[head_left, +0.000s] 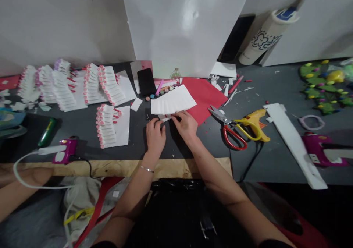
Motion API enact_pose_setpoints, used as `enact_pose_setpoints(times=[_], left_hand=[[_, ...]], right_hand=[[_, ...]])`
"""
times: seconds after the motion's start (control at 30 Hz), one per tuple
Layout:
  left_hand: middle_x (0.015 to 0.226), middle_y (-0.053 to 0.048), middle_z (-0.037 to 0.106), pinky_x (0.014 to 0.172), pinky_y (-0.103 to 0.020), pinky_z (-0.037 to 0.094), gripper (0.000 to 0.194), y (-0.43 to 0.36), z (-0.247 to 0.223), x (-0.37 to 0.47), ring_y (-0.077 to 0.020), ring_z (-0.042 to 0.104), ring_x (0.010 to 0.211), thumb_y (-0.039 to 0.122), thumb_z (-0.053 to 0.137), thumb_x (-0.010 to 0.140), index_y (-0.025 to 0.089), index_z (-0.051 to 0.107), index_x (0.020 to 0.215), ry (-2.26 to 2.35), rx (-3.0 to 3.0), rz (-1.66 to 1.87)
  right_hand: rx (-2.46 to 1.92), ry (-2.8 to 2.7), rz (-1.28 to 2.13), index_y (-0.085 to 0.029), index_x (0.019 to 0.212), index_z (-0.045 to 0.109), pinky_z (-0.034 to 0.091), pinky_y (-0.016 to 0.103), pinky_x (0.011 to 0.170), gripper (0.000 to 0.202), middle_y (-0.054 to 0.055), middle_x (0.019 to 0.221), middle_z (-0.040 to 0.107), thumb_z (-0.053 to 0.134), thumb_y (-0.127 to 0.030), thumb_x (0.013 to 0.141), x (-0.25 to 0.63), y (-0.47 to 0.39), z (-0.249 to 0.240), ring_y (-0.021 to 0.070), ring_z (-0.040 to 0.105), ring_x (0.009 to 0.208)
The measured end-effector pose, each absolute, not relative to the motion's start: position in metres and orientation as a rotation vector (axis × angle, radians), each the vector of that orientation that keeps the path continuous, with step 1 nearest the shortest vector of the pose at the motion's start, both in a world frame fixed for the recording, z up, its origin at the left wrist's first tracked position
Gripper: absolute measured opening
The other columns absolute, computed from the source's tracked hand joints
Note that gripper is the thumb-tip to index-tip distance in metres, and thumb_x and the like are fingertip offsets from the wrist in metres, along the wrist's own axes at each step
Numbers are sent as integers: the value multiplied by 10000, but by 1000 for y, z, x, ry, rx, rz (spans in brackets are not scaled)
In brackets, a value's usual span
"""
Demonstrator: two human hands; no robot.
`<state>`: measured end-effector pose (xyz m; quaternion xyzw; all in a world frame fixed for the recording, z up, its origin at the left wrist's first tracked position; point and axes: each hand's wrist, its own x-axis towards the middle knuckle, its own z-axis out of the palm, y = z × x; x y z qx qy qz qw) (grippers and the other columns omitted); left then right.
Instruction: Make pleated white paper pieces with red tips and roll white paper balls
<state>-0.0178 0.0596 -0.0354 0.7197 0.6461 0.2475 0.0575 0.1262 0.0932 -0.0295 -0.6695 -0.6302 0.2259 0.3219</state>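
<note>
A white pleated paper piece [174, 100] lies in front of me, its near edge close to both hands. My right hand [187, 128] is at that edge, thumb and forefinger pinched together on something small. What exactly it pinches is too small to make out. My left hand [155, 134] rests on the table just left of it, fingers bent, thumb apart, fingertips by the end of a narrow pale strip [166, 119]. Red paper [205, 97] lies partly under the white piece. To the right are scissors [231, 124] with one red and one yellow handle.
Pleated white pieces with pink edges [107, 126] stand at left. Behind are a black phone [146, 81] and a white panel [184, 27]. Rightward lie a yellow glue gun [256, 123], a white strip [296, 145] and a purple device [320, 148]. Another person's arm [24, 181] is at left.
</note>
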Motion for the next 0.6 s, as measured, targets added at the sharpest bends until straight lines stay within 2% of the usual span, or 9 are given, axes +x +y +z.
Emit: enact_pose_setpoints(times=[0.2,0.47,0.6], left_hand=[[1027,-123,609,909,-422,430,38,62,-25,-14,-284,554,1019,210,609,884,188,637,900,2098,2100,801],[1054,-109,618,856,-418,388,212,84,-19,-9,-311,535,1058,400,662,873,237,699,1004,2305,1950,509],[1017,-112,629,850,-421,374,208,92,-23,-6,-319,541,1047,407,660,874,231,714,971,2305,1902,480]], right_hand=[[-1783,-1702,557,-274,975,746,439,267,657,176,5,1054,733,590,-346,934,126,94,-31,179,669,944],[-1838,-1722,537,-287,995,743,402,266,611,188,-3,1091,729,578,-358,942,125,94,-31,169,670,931],[-1821,-1723,542,-282,989,744,394,267,607,184,-2,1069,734,577,-345,944,125,95,-30,172,671,932]])
